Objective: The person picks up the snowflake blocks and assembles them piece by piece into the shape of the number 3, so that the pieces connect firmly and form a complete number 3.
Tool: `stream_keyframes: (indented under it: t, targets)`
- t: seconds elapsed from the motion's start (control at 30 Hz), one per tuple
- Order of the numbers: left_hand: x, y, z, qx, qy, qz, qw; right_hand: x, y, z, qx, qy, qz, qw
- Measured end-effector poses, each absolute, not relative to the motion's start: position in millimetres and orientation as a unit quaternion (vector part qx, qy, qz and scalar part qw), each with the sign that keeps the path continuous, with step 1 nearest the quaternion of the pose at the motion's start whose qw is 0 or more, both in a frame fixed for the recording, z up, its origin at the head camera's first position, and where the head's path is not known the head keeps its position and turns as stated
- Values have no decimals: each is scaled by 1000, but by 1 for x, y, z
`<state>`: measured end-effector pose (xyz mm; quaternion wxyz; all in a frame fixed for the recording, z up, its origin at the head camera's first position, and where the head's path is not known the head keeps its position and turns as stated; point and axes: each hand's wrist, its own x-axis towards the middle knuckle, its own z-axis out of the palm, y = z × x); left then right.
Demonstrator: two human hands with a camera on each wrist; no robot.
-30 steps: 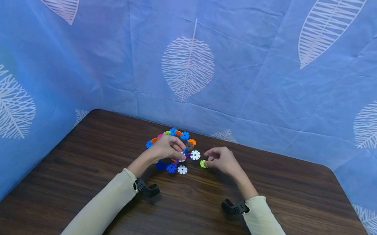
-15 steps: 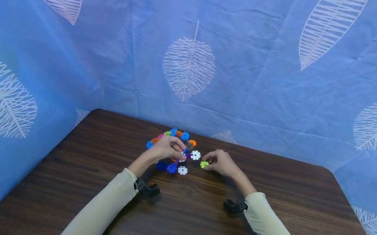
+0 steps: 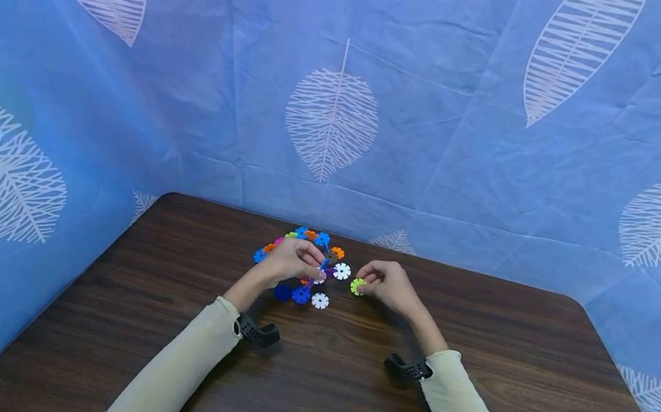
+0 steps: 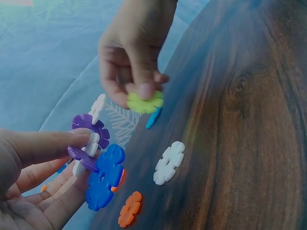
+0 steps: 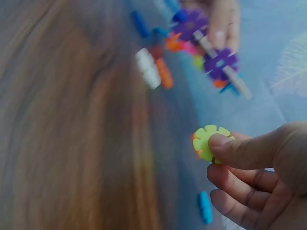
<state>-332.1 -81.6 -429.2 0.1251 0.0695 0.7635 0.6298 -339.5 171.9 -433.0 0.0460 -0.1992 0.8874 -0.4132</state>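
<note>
Thumb and fingers of my left hand (image 3: 289, 263) pinch a chain of interlocking snowflake discs. A white disc sits in the pinch, with a purple disc (image 4: 98, 127) slotted beside it and a white disc (image 3: 342, 271) at the chain's right end. A large blue disc (image 4: 104, 179) shows just beside the fingers in the left wrist view. To the right, my right hand (image 3: 392, 286) pinches a yellow-green snowflake disc (image 5: 204, 143) by its edge; bits of orange show behind its rim. This disc is apart from the chain's white end. The left palm covers part of the chain.
On the dark wooden table (image 3: 325, 395) lie a loose white disc (image 3: 320, 300) and an orange disc (image 4: 129, 209). A light-blue disc (image 5: 205, 207) lies below the right fingers. Blue leaf-print cloth (image 3: 420, 141) hangs behind the table's far edge.
The yellow-green disc now shows more fully at the right fingertips, and the right wrist has shifted slightly left and down. The left hand stays almost where it was.
</note>
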Motion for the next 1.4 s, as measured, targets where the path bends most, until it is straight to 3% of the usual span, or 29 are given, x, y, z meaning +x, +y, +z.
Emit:
stream_keyframes:
  t: [0.3,0.73,1.07,1.4]
  targets:
    - [-332,-82,-431,63,766,631,106,-329,163,-419,-179,854,-489,-7]
    - [-332,-81,-429,68,767,632,87,-324,157,-420,-177,856,-477,-90]
    - [-327,-77,-425,151,815,557,54,-324,155,-420,-181,852,-483,-91]
    - [-324,-72,-429,171,843,510,21,-322,150,-424,-200,856,-468,-90]
